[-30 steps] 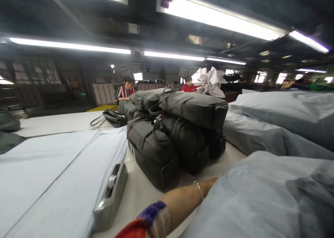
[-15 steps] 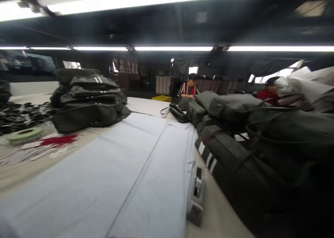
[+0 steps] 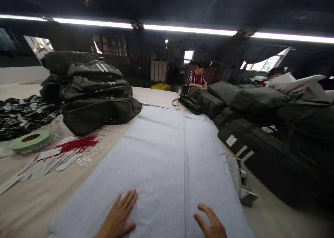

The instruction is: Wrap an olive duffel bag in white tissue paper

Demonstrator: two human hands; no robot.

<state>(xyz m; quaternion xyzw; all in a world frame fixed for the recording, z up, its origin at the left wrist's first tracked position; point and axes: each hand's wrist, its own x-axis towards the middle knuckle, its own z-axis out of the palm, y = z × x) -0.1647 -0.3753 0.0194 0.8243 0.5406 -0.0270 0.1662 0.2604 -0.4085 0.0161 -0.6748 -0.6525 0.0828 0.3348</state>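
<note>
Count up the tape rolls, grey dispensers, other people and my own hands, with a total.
Green tape roll: 1
Grey dispenser: 1
Other people: 2 (striped-top person, partly hidden person)
Hands: 2 (left hand, right hand)
Total: 6

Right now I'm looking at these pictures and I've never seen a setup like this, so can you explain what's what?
There's no robot: one camera worn on a person's head looks forward and down at their bare hands. The left hand is spread on a pale sheet stack; the right hand is over it, fingers bent. Neither holds anything. Dark bags are piled to the left, more bags to the right. A green tape roll and red-stringed tags lie on the left.
</note>
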